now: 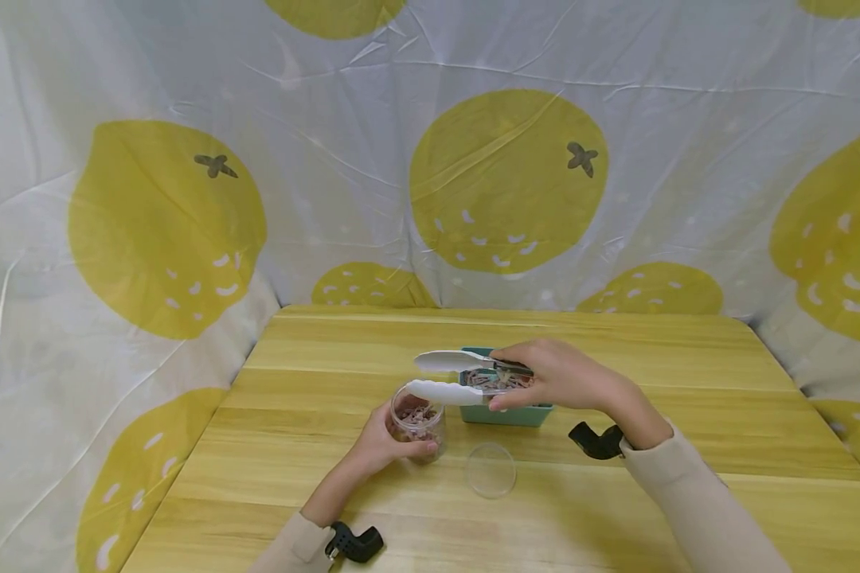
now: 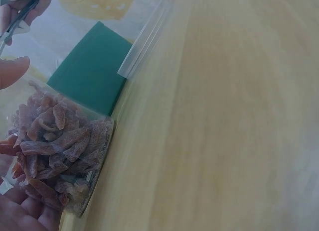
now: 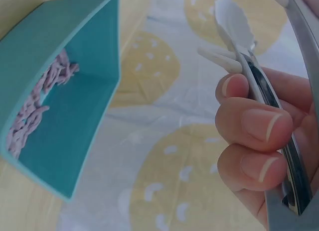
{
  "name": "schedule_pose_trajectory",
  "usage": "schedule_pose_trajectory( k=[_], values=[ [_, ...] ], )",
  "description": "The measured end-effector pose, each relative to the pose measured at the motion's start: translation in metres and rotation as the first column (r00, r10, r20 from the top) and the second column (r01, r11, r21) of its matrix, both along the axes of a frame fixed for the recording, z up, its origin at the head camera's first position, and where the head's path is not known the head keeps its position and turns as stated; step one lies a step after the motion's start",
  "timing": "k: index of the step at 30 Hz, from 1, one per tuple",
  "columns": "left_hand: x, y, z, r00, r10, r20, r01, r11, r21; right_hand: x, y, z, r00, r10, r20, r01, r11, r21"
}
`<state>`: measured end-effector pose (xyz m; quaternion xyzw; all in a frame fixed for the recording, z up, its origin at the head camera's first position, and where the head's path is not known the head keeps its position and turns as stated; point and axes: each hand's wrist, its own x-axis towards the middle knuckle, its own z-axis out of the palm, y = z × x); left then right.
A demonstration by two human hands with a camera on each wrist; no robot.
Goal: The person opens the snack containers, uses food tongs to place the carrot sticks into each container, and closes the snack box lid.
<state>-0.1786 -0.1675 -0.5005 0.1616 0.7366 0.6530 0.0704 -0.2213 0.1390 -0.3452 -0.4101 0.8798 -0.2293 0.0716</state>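
My left hand (image 1: 378, 444) grips a clear plastic jar (image 1: 431, 439), thumb on the near side, with its mouth facing up. Brownish-pink dried strips (image 2: 65, 146) fill much of the jar in the left wrist view. In my right hand (image 1: 573, 376) is a pair of metal tongs with white scalloped tips (image 1: 444, 391), held sideways above a teal box (image 1: 505, 415). The tips stand apart, pointing left, with nothing visible between them; the lower one overlaps the jar's rim in the head view. Inside the box lie pale pinkish strips (image 3: 32, 106).
A round clear lid (image 1: 490, 471) lies on the wooden table (image 1: 315, 350) in front of the teal box. Black wrist mounts (image 1: 358, 544) are on both forearms. A white cloth with yellow fruit prints (image 1: 509, 183) hangs behind and beside the table.
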Motion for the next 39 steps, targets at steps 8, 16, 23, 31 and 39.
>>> schedule_pose_trajectory(
  k=[8, 16, 23, 31, 39],
  values=[
    [-0.002, 0.000, -0.002, 0.998, -0.015, -0.062, 0.016, 1.000, 0.024, -0.003, 0.025, -0.011, 0.990, -0.132, 0.056, 0.134, 0.990, -0.036],
    [-0.003, 0.000, -0.003, 0.998, -0.020, -0.064, 0.023, 0.999, 0.034, -0.003, 0.055, -0.018, 0.955, -0.278, 0.107, 0.287, 0.955, -0.077],
    [-0.003, -0.001, -0.005, 0.996, -0.030, -0.086, 0.033, 0.999, 0.036, -0.006, 0.081, -0.027, 0.922, -0.370, 0.116, 0.384, 0.912, -0.142],
    [-0.002, 0.000, -0.003, 0.998, -0.026, -0.060, 0.028, 0.999, 0.034, -0.003, 0.112, -0.038, 0.828, -0.549, 0.113, 0.560, 0.818, -0.132],
    [-0.002, 0.001, -0.002, 0.999, -0.024, -0.048, 0.026, 0.999, 0.039, 0.001, 0.138, -0.047, 0.729, -0.678, 0.094, 0.685, 0.724, -0.083]
  ],
)
